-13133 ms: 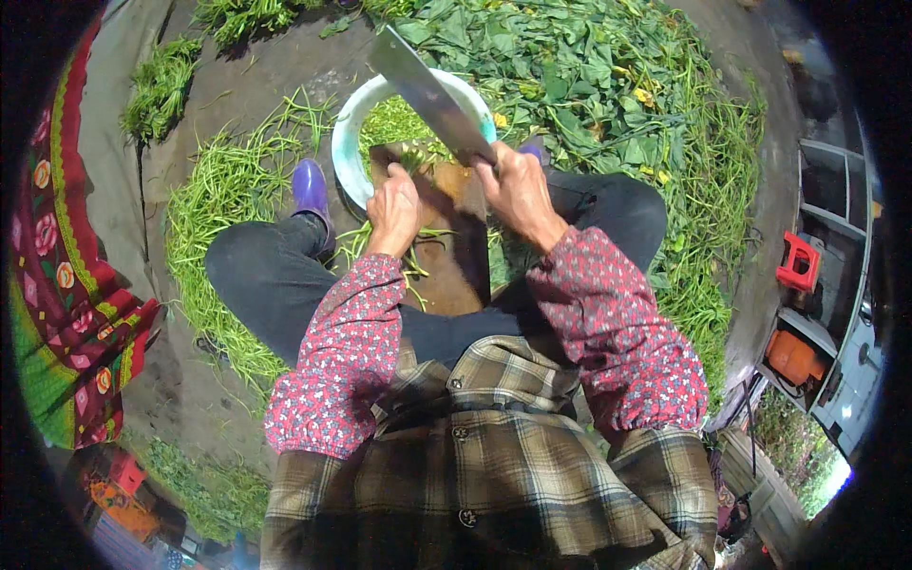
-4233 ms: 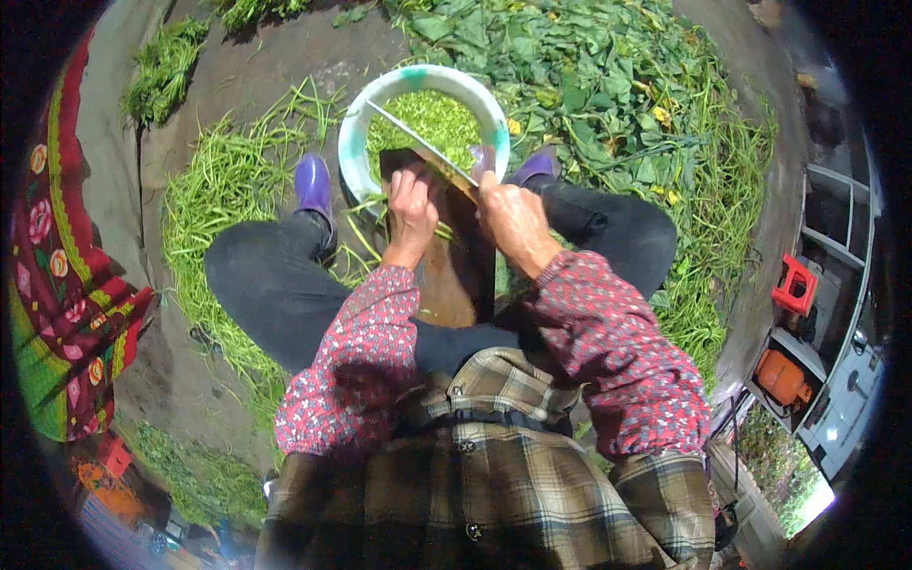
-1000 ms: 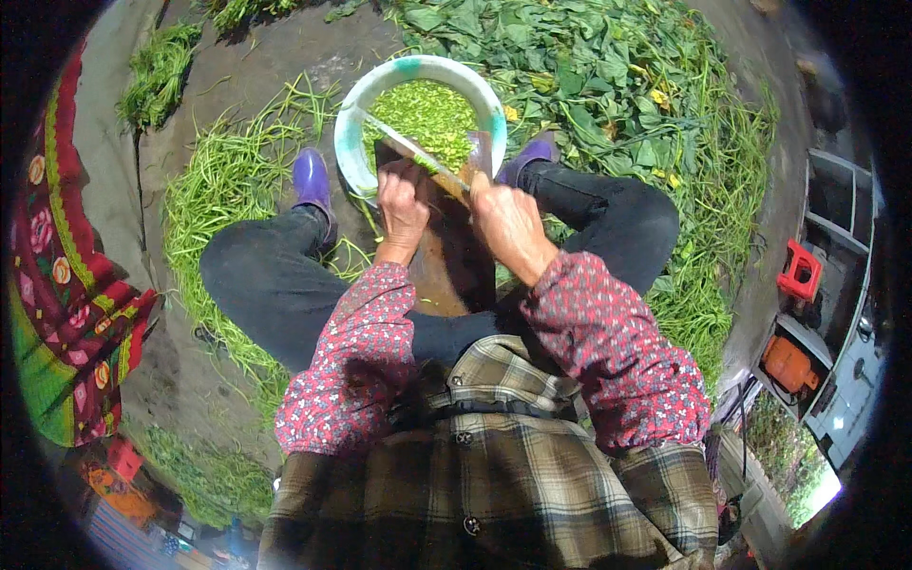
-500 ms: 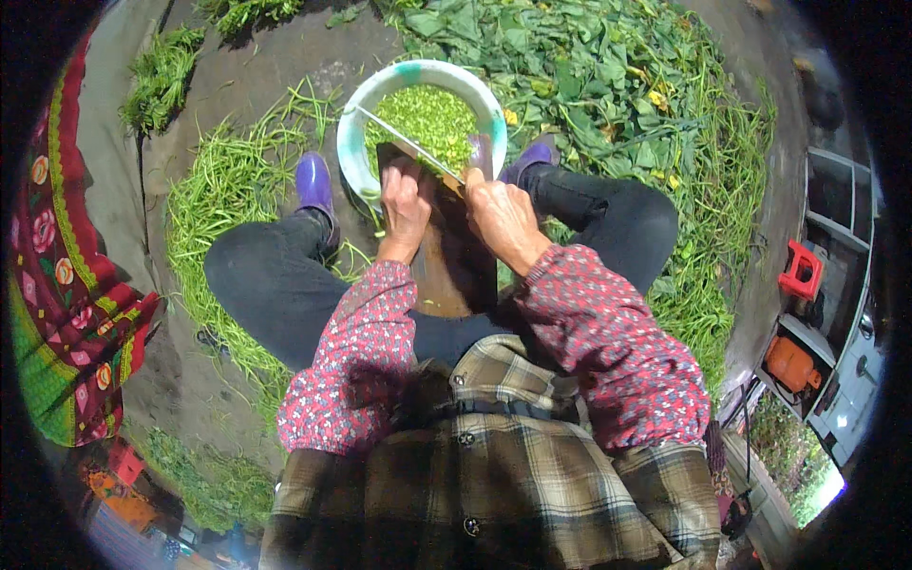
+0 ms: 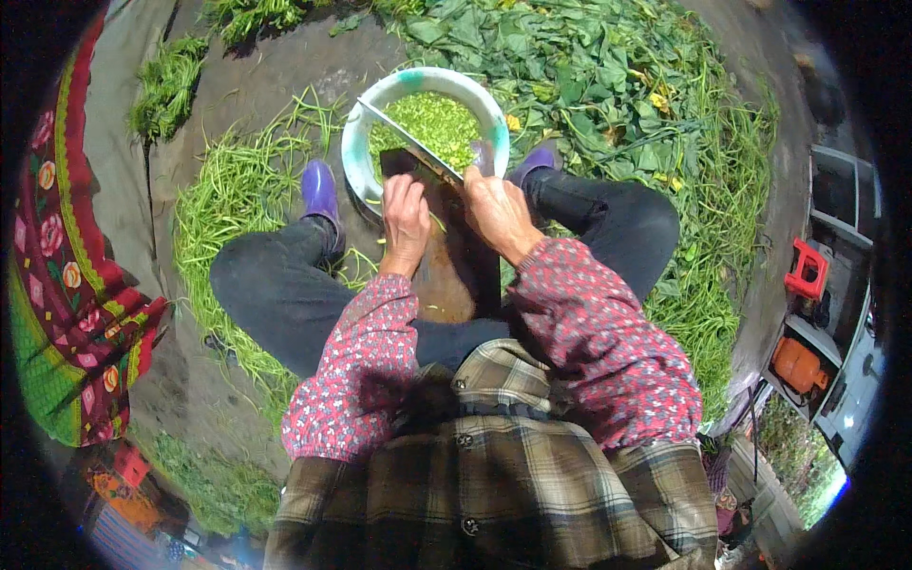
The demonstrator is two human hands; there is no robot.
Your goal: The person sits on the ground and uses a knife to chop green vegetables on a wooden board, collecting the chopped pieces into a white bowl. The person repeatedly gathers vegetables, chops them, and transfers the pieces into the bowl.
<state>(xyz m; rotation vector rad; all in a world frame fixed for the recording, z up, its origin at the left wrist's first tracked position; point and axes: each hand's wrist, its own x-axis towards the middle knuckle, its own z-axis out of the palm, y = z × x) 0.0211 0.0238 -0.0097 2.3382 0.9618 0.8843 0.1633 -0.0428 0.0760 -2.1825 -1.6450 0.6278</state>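
Note:
My right hand point(image 5: 499, 211) is wrapped round the handle of a large knife point(image 5: 410, 141). Its long blade slants up and left across a round white basin with green patches point(image 5: 355, 152). Finely chopped green pieces point(image 5: 427, 119) lie in the basin. A brown wooden board point(image 5: 448, 271) leans from my lap to the basin's near side. Over the board's left part, my left hand point(image 5: 407, 223) has its fingers curled together; what they hold is hidden. A short green stem piece point(image 5: 437, 221) shows beside that hand.
Long green stems point(image 5: 228, 204) are heaped at the left, and a broad pile of leafy vines point(image 5: 589, 85) covers the far right. My purple boots point(image 5: 320, 190) flank the basin. Flowered cloth point(image 5: 81, 294) hangs at far left; a red stool point(image 5: 806, 269) stands at far right.
My left hand has drawn slightly back toward me along the board, and the green stem looping beside it no longer shows. The knife still lies across the basin in my right hand.

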